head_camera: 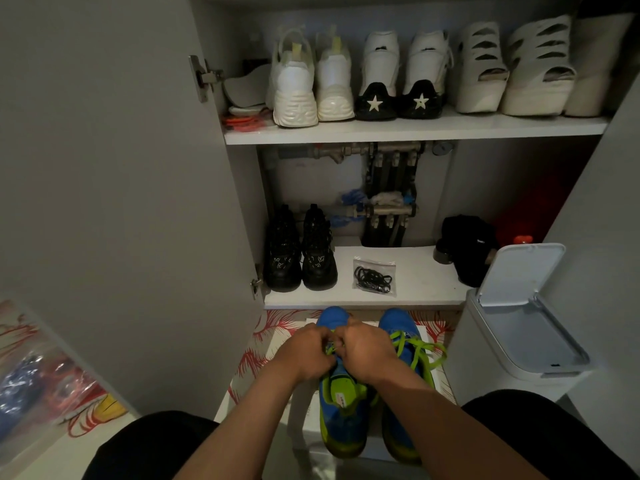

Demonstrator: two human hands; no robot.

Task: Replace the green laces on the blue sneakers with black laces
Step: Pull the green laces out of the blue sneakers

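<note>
On the floor before an open cupboard, the pair of blue sneakers (341,414) stands side by side on a white box (298,424), toes pointing toward the shelves. Both shoes carry green laces (420,349); on the right-hand shoe they lie loose and looped across the tongue. The left hand (308,351) and right hand (369,351) meet over the lacing of the left-hand shoe, knuckles nearly touching. The fingers of both hands are curled in, and each hand appears to pinch a strand of the green laces there, though the fingertips are hidden behind the knuckles. The black laces (373,278) sit coiled in a clear bag on the lower shelf (422,271), well apart from the hands and near a pair of black shoes (299,251). The upper shelf (415,131) holds a row of white shoes (332,81). A white bin (502,341) with its lid raised stands to the right of the sneakers. A red-and-white patterned mat (259,344) lies under the box.
</note>
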